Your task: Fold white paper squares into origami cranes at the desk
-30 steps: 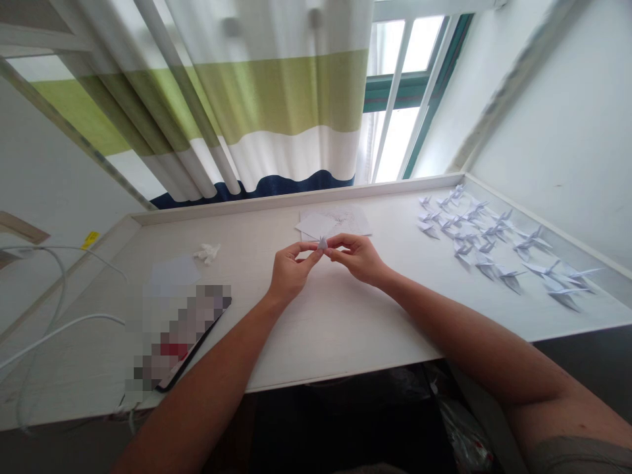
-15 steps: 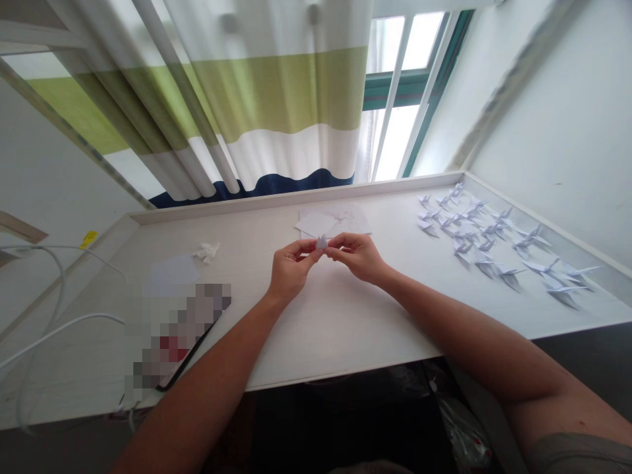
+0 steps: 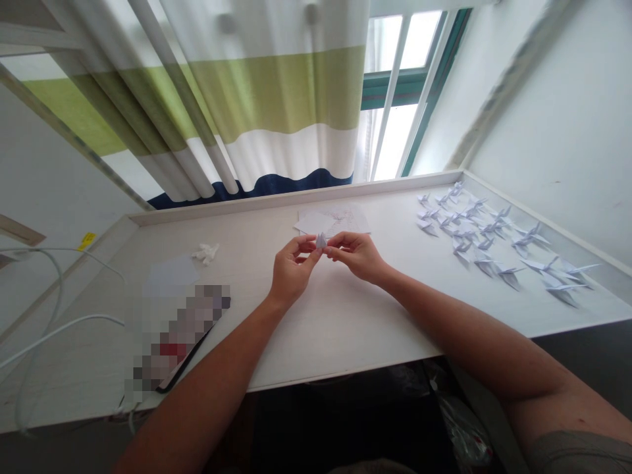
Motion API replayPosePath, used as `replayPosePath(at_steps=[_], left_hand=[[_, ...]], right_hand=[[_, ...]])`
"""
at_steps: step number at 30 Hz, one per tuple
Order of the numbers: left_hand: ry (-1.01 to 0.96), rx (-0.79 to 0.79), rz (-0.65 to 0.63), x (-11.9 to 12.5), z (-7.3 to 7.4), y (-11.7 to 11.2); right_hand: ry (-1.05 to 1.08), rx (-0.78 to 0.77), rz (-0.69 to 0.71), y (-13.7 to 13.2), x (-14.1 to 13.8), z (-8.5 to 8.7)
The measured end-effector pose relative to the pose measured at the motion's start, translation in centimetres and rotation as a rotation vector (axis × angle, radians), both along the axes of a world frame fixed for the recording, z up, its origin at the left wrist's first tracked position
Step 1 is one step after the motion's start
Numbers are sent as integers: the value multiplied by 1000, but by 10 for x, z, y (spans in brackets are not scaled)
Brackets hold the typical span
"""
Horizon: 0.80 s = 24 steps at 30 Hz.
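A small piece of folded white paper (image 3: 321, 240) is held up over the table, its pointed tip upward. My left hand (image 3: 292, 264) pinches it from the left between thumb and fingers. From the right, my right hand (image 3: 358, 255) grips its other side with thumb and forefinger. Both hands are closed, and their fingertips hide the lower part of the paper. Just behind them lie flat paper sheets (image 3: 340, 216), one with printing or drawn lines. Several folded white paper cranes (image 3: 486, 230) stand grouped at the right of the table.
A phone-like slab with a blurred screen (image 3: 185, 339) lies beside my left forearm. Behind it are a pale paper square (image 3: 170, 276) and a crumpled white tissue (image 3: 205, 253). White cables (image 3: 59, 326) cross the left side. A raised rim (image 3: 296, 197) edges the white table's back.
The folded paper's pointed top shows slightly more between my fingertips. Both hands keep their pinch in nearly the same place; the view has shifted very slightly.
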State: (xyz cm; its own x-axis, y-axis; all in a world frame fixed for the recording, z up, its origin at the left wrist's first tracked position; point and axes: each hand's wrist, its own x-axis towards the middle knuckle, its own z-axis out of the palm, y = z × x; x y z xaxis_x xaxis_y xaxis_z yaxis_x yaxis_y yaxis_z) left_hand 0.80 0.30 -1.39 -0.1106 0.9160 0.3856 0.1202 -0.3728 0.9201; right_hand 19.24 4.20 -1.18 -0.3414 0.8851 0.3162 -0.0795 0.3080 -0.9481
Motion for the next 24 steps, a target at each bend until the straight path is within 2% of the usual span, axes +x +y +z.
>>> replayPosePath(at_steps=[11, 19, 24], left_hand=[[-56, -22, -43, 2, 5, -2], [-124, -87, -82, -3, 4, 2], [-169, -119, -97, -2, 6, 1]], right_hand=[[44, -59, -19, -1, 0, 4], [53, -78, 88, -6, -1, 10], [50, -70, 80, -6, -2, 8]])
